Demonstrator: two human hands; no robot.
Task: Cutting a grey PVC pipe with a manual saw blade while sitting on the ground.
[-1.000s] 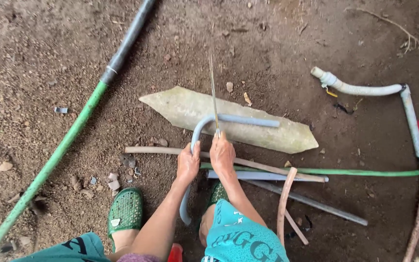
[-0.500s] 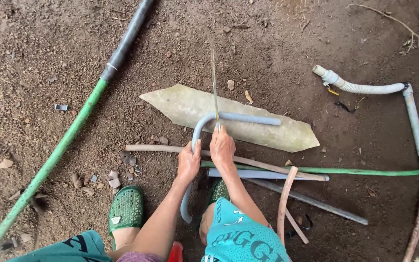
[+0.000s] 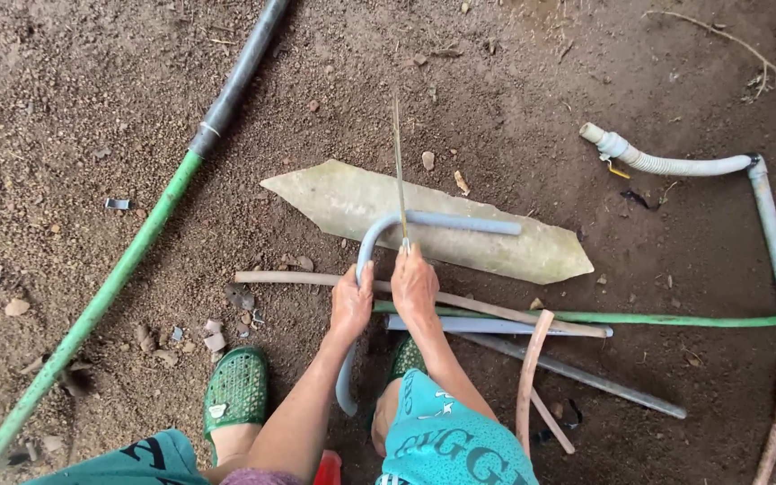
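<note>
Far left: long green hose (image 3: 92, 314) joined to dark grey pipe (image 3: 240, 76), lying diagonally on bare brown soil (image 3: 74, 117). Green perforated slipper (image 3: 237, 391) at lower left. Centre: left hand (image 3: 352, 304) clenched around bent grey plastic pipe (image 3: 388, 229), just below its curve. Right hand (image 3: 415, 286) beside it, fingers closed on thin saw blade (image 3: 398, 171) standing upright against pipe bend. Pipe resting across flat pale pointed slab (image 3: 496, 242). Right: white corrugated hose (image 3: 675, 164), well apart.
</note>
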